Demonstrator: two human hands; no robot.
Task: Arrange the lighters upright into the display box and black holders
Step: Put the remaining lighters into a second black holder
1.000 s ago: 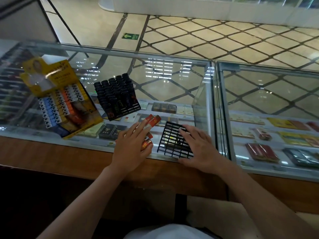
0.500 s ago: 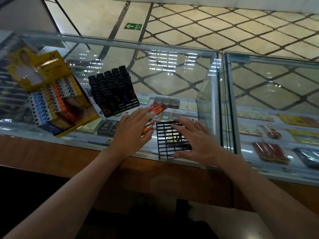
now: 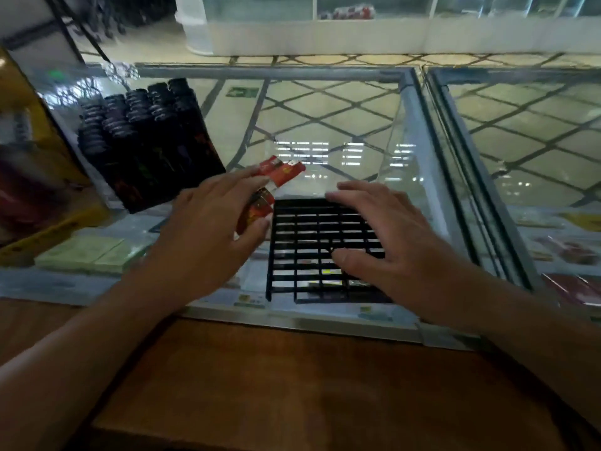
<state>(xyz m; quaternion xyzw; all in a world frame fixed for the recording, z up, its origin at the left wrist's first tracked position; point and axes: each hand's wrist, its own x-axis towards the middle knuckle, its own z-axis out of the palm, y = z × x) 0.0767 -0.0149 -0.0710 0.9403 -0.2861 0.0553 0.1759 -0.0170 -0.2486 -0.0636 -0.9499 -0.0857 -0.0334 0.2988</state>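
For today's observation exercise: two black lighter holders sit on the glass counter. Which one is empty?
The flat black grid holder under the right hand is empty; its slots show through. The other holder, farther left, is packed with dark lighters.

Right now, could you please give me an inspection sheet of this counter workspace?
Surface: glass counter top with a wooden ledge at the near edge.
Job's things: empty black grid holder lying flat; black holder filled with dark lighters behind it on the left; red lighters; yellow display box at far left, blurred.
Clutter: nothing seen on the glass; packaged goods lie beneath it.
Grippers: left hand grips the red lighters; right hand rests on the empty holder, fingers straight.
Cables: nothing seen.
Surroundings: second glass case on the right; tiled floor beyond.
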